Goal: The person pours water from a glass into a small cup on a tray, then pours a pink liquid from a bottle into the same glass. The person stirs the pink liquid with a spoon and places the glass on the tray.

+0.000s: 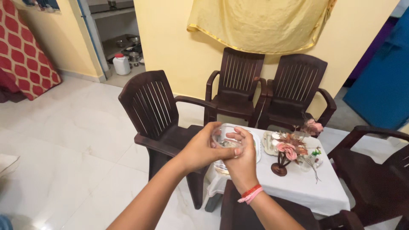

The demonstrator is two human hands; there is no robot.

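Note:
Both my hands are raised together over the near left corner of a small table point(298, 187) covered with a white cloth. My left hand point(200, 149) cups a small clear glass bowl point(224, 135) from the left. My right hand point(240, 164), with a red thread band on its wrist, grips the bowl from below and the right, its fingers curled over the rim. What is inside the bowl cannot be made out.
A pink artificial flower arrangement point(292, 149) on a brown stand and a cream tray point(269, 142) sit on the table. Dark brown plastic chairs point(151, 110) surround it, two point(238, 83) against the yellow wall. White tiled floor point(64, 140) spreads left; a doorway with a white jar point(121, 64) lies beyond.

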